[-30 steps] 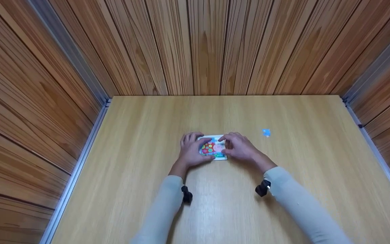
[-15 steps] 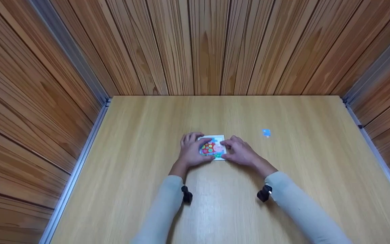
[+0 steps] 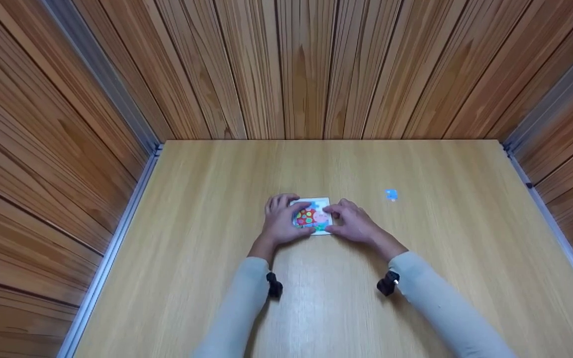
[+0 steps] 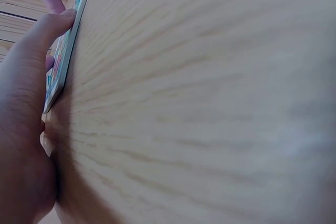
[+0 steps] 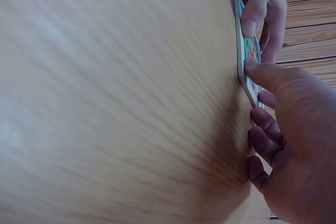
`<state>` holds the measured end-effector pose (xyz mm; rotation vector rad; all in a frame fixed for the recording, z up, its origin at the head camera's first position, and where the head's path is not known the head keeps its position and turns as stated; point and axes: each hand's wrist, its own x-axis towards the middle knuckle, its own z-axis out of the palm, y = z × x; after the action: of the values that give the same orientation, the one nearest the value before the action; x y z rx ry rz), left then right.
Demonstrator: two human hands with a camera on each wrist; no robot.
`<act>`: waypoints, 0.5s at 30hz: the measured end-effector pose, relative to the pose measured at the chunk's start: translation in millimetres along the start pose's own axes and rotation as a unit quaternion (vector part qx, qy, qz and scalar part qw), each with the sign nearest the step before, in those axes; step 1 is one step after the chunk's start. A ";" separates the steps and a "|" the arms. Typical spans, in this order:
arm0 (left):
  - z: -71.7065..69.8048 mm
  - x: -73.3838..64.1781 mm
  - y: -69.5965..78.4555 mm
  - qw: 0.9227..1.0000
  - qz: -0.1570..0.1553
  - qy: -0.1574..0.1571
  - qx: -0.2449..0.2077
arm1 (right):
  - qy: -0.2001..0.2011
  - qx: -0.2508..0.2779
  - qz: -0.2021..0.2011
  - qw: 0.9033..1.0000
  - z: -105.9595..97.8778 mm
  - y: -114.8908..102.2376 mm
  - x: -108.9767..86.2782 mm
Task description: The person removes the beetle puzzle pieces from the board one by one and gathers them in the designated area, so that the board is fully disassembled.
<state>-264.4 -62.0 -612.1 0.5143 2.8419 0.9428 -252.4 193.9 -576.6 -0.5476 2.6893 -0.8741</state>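
A small framed jigsaw puzzle lies flat on the table, showing a pink pig face and a red area with coloured dots. Its upper right corner has a plain white patch. My left hand grips its left side, thumb at the near edge, index finger reaching over the picture. My right hand holds the right side between thumb and index finger. In the right wrist view, the right thumb rests on the picture near the edge, the other fingers curled beside it on the table. A loose blue puzzle piece lies farther right.
The wooden table meets a wood-plank wall at the back. Plank walls with metal rails stand at both sides. A small black camera sits on the left wrist, and another camera on the right.
My right hand has shifted slightly right and its index finger has drawn back to the puzzle's right side. The left hand and loose piece stay put.
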 end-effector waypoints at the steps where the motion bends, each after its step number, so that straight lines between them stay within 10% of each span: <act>1: 0.1 -0.1 0.1 1.000 0.000 0.001 0.002 | 0.000 0.000 -0.002 1.000 0.0 0.0 -0.1; 15: 0.8 -0.2 1.7 1.000 0.004 0.013 0.003 | 0.013 0.012 -0.004 1.000 2.0 0.4 -0.6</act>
<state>-263.5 -60.5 -611.8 0.5178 2.8682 0.9500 -251.3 193.5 -578.3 -0.5463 2.6976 -0.9213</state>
